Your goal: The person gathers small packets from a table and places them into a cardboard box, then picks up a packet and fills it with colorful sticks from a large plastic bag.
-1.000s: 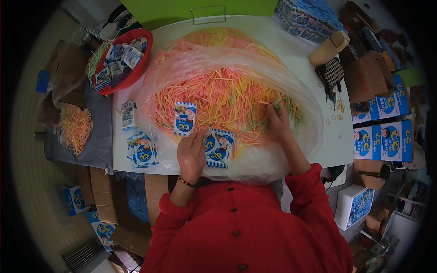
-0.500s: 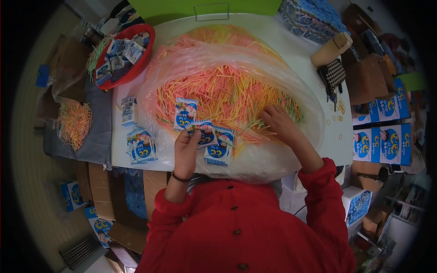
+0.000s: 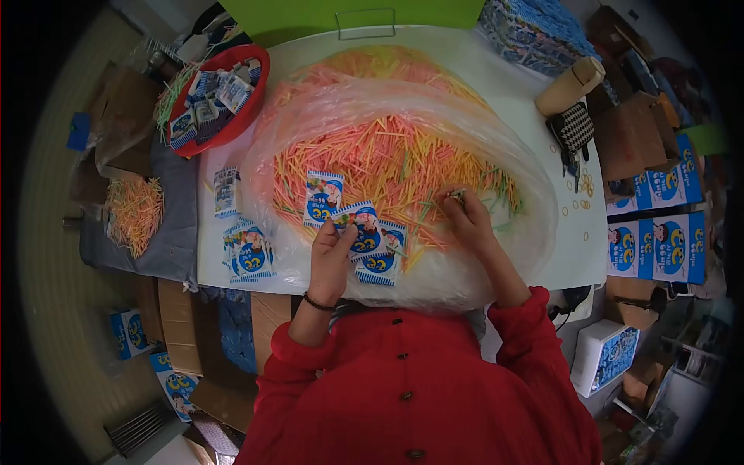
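A large clear plastic bag [image 3: 519, 163] lies open on the white table, full of thin pink, yellow and green sticks [image 3: 372, 155]. My left hand [image 3: 332, 260] pinches a blue-and-white printed packet [image 3: 363, 226] at the bag's near left side. Another packet [image 3: 324, 198] lies on the sticks just beyond it, and one more [image 3: 380, 266] is partly under the held one. Over the right part of the sticks, my right hand [image 3: 467, 219] has its fingers closed on a small bunch of sticks [image 3: 457, 196].
A red basin [image 3: 260, 91] of packets stands at the back left. More packets [image 3: 249, 252] lie left of the bag. Loose sticks [image 3: 136, 213] rest on grey cloth. At the right are a beige bottle [image 3: 564, 89], a patterned pouch [image 3: 571, 128] and rubber bands [image 3: 587, 186].
My right hand has lifted out of the sticks and moved slightly left, with a small bunch now between its fingers. The packet in my left hand has turned, its printed face showing more.
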Demonstrator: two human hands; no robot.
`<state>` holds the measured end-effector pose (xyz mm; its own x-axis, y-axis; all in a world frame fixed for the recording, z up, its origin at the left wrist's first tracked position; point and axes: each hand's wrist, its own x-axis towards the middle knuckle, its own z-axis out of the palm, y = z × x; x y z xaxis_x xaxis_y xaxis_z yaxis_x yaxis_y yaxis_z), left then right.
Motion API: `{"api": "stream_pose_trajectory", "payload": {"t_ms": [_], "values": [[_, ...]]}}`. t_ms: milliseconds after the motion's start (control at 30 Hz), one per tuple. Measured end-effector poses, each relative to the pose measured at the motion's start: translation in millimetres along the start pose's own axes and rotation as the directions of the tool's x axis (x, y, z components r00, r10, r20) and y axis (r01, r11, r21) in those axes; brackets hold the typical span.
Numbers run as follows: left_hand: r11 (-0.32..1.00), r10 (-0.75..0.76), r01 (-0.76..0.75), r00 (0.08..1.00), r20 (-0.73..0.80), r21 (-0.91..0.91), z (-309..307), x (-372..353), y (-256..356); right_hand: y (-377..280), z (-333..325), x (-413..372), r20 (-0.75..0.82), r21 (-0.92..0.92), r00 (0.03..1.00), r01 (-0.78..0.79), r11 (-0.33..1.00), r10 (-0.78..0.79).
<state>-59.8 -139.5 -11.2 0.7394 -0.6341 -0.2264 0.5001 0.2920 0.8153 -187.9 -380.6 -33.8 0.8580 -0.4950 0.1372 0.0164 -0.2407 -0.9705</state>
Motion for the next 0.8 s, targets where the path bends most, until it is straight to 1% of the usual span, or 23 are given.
{"api": "stream_pose_trajectory", "payload": {"t_ms": [33,67,100,133,167,200,233,267,300,333,400,433,467,500,533,567,600,633,667,700,733,767,800], "values": [[0.998,-0.021,0.023,1.0,0.023,-0.065,1.1,0.6,0.1,-5.2,0.1,0.4,0.001,-0.004,1.0,0.002,1.0,-0.002],[0.997,-0.019,0.02,1.0,0.023,-0.068,2.4,1.1,1.2,-11.3,1.5,0.1,-0.032,0.157,0.992,-0.115,0.981,0.121],[0.977,-0.088,0.093,0.996,0.033,-0.19,4.7,1.1,4.2,-15.2,2.3,0.5,-0.043,0.318,0.968,-0.221,0.922,0.246],[0.937,-0.155,0.164,0.987,0.052,-0.308,6.6,0.3,6.7,-14.8,-0.1,4.5,-0.04,0.315,0.969,-0.22,0.923,0.245],[0.937,-0.153,0.161,0.987,0.051,-0.311,8.1,-0.7,7.9,-13.2,-5.1,11.8,-0.127,0.539,0.939,-0.204,0.817,0.319],[0.905,-0.191,0.197,0.98,0.052,-0.377,9.5,-1.8,8.9,-11.8,-9.9,17.4,-0.192,0.73,0.893,-0.148,0.667,0.408],[0.868,-0.23,0.231,0.972,0.058,-0.44,11.3,-2.7,10.5,-9.9,-14.3,20.1,-0.192,0.73,0.893,-0.148,0.667,0.408],[0.868,-0.229,0.231,0.972,0.059,-0.44,14.6,-3.1,13.1,-7.6,-18.6,22.3,-0.165,0.808,0.867,-0.155,0.569,0.47],[0.855,-0.276,0.266,0.96,0.042,-0.445,18.8,-3.4,15.9,-6.8,-20.5,23.5,-0.129,0.874,0.84,-0.155,0.461,0.527],[0.842,-0.322,0.298,0.946,0.024,-0.45,21.7,-3.5,16.9,-18.8,-14.2,25.2,-0.128,0.873,0.841,-0.155,0.462,0.525],[0.868,-0.29,0.28,0.956,0.039,-0.41,22.6,-1.1,11.7,-41.2,1.7,25.9,-0.299,0.815,0.814,-0.053,0.577,0.497],[0.892,-0.264,0.265,0.963,0.054,-0.366,24.4,-1.0,10.8,-35.0,3.5,22.7,-0.293,0.816,0.817,-0.056,0.575,0.496],[0.892,-0.255,0.26,0.965,0.065,-0.369,27.2,-2.9,10.3,-20.9,4.7,18.1,-0.373,0.466,0.904,-0.011,0.885,0.208],[0.894,-0.25,0.255,0.966,0.06,-0.368,25.5,-2.9,8.5,-8.5,5.2,13.5,-0.307,0.025,0.947,0.108,0.994,-0.095],[0.919,-0.233,0.243,0.97,0.071,-0.31,21.5,-2.5,5.4,0.4,4.2,7.8,-0.301,0.031,0.949,0.112,0.993,-0.097],[0.94,-0.216,0.229,0.973,0.079,-0.253,18.8,-3.1,2.9,8.7,2.0,1.4,-0.159,-0.141,0.983,0.073,0.987,-0.095],[0.944,-0.215,0.214,0.976,0.022,-0.25,27.0,-5.4,8.2,7.7,1.1,-0.2,-0.013,-0.312,0.998,0.058,0.948,-0.066],[0.945,-0.213,0.209,0.977,0.008,-0.253,26.3,-6.0,6.2,7.2,-2.1,-0.1,-0.001,-0.306,0.998,0.059,0.95,-0.063],[0.973,-0.167,0.164,0.986,-0.004,-0.16,24.0,-6.3,3.5,5.8,-7.0,0.0,-0.032,-0.163,0.995,-0.1,0.982,0.096],[0.991,-0.118,0.117,0.993,-0.008,-0.063,20.5,-5.7,0.5,-2.6,-8.6,2.4,-0.042,-0.015,0.966,-0.255,0.967,0.254],[0.997,-0.055,0.055,0.998,0.012,-0.045,15.0,-4.6,-5.0,-13.3,-5.9,5.1,-0.035,-0.013,0.966,-0.256,0.967,0.255],[0.998,-0.055,0.055,0.998,0.004,-0.044,9.4,-4.0,-9.5,-25.2,-1.0,7.3,-0.082,0.269,0.976,-0.173,0.947,0.202],[0.995,0.037,-0.042,0.997,0.066,0.087,6.8,-2.6,-10.8,-38.7,4.4,9.2,-0.143,0.525,0.976,-0.066,0.848,0.165]]}}
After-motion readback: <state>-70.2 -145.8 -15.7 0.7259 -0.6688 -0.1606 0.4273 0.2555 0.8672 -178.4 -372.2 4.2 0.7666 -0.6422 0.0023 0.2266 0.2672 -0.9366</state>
